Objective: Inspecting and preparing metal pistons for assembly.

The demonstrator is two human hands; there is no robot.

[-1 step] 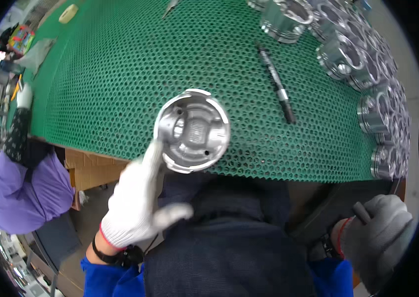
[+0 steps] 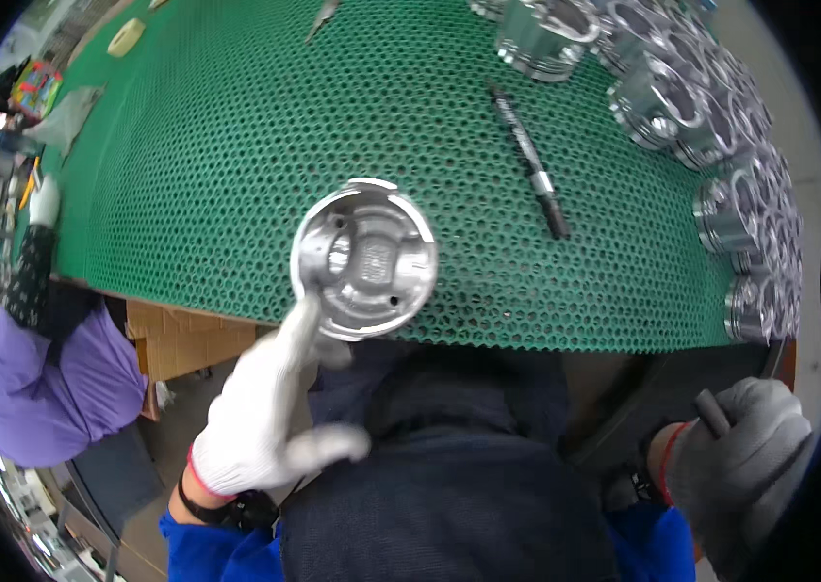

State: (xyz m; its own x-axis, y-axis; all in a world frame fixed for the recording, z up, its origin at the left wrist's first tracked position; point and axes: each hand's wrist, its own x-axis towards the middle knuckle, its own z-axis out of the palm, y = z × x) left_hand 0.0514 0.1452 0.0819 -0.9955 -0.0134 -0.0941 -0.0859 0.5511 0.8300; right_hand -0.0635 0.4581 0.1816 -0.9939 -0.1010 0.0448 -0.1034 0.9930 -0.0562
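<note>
A round metal piston [image 2: 372, 262] sits near the front edge of the green perforated mat, its hollow underside facing up. My left hand [image 2: 260, 412], in a white knit glove with a red cuff, reaches it from the lower left. The index fingertip touches the piston's near-left rim, another finger shows just below it, and the thumb sticks out apart. At the lower right, my right hand [image 2: 745, 446] is in a greyish glove with its fingers curled in. A short grey stub [image 2: 711, 412] shows beside those fingers; I cannot tell what it is.
A black marker [image 2: 532, 160] lies right of the piston. Many more pistons [image 2: 658, 102] crowd the mat's right side. A tape roll [image 2: 126, 37] and a pointed metal piece [image 2: 323, 17] lie farther back. At left, a person in purple [image 2: 61, 388] works beside cardboard [image 2: 192, 339].
The piston, marker and stacked pistons all sit slightly farther left in the picture, as if the view shifted. Another left finger now shows below the piston. The right hand looks much the same.
</note>
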